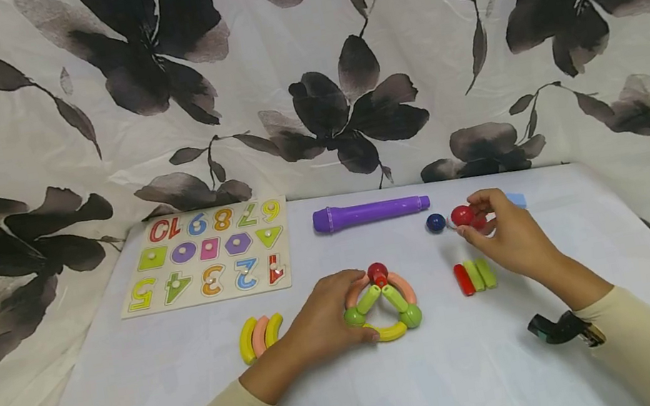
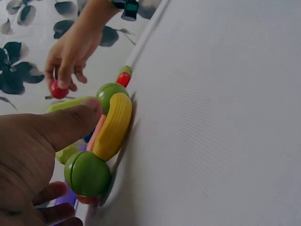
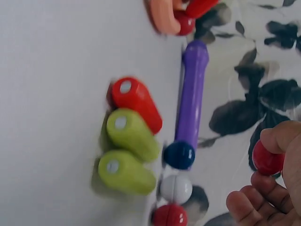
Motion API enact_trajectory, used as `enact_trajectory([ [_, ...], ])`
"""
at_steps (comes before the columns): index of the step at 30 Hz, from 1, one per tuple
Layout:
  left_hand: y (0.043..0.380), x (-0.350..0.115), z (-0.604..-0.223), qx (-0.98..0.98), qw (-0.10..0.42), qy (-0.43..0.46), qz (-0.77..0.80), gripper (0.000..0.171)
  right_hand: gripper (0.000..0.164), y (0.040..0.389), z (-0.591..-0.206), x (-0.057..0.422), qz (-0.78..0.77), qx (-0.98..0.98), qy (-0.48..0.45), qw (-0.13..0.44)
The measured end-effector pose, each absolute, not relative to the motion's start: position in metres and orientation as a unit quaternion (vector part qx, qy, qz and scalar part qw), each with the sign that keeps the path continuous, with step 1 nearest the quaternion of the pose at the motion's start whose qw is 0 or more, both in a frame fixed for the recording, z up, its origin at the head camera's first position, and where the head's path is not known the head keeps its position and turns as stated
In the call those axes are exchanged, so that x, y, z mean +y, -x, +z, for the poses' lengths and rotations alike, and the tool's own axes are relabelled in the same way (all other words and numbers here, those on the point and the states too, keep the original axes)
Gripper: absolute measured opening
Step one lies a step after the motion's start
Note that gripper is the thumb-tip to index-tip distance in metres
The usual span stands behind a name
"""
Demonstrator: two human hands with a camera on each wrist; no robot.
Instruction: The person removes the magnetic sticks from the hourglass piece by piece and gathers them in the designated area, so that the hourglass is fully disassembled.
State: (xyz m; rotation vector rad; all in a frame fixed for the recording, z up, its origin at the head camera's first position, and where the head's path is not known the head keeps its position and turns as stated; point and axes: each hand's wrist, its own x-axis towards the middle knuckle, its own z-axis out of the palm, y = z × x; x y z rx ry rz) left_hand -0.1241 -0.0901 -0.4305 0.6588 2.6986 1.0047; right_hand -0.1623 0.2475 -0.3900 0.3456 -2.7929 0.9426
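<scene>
My left hand (image 1: 331, 314) holds the side of a triangular frame of magnetic balls and rods. The frame has green balls (image 2: 88, 173) joined by a yellow curved rod (image 2: 114, 126), pink curved rods (image 1: 404, 287), light green straight rods (image 1: 394, 298) and a red ball (image 1: 378, 272) at the far end. Between thumb and fingertips, my right hand (image 1: 509, 228) pinches another red ball (image 3: 268, 158), raised above the table. Below it, a navy ball (image 3: 179, 155), a white ball (image 3: 176, 189) and one more red ball (image 3: 170, 216) sit in a row.
One red straight rod (image 1: 464, 279) and two light green rods (image 1: 480, 274) lie right of the frame. Several curved rods (image 1: 261, 336) are left of my left hand. A purple microphone-shaped toy (image 1: 372, 213) and number puzzle board (image 1: 128, 307) lie behind; a light blue piece (image 1: 517, 200) is partly hidden.
</scene>
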Motion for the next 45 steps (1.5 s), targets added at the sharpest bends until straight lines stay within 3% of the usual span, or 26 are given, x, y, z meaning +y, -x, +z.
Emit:
enact_trajectory([
  [17,0.125,-0.09,-0.44,0.922,0.106,-0.238,0.287,0.098,0.038,0.174,-0.407,0.308,0.294,-0.944,-0.068,0.131],
  [21,0.124,-0.09,-0.44,0.925,0.102,-0.23,0.284,0.099,0.037,0.18,-0.412,0.315,0.292,-0.949,-0.053,0.106],
  [27,0.124,-0.09,-0.441,0.93,0.092,-0.228,0.275,0.098,0.049,0.189,-0.418,0.322,0.292,-0.956,-0.008,0.033],
  [33,0.123,-0.092,-0.44,0.931,0.083,-0.23,0.272,0.097,0.047,0.196,-0.423,0.323,0.273,-0.962,-0.006,-0.012],
  [45,0.122,-0.094,-0.438,0.937,0.08,-0.205,0.272,0.096,0.039,0.204,-0.431,0.322,0.244,-0.969,-0.024,-0.014],
])
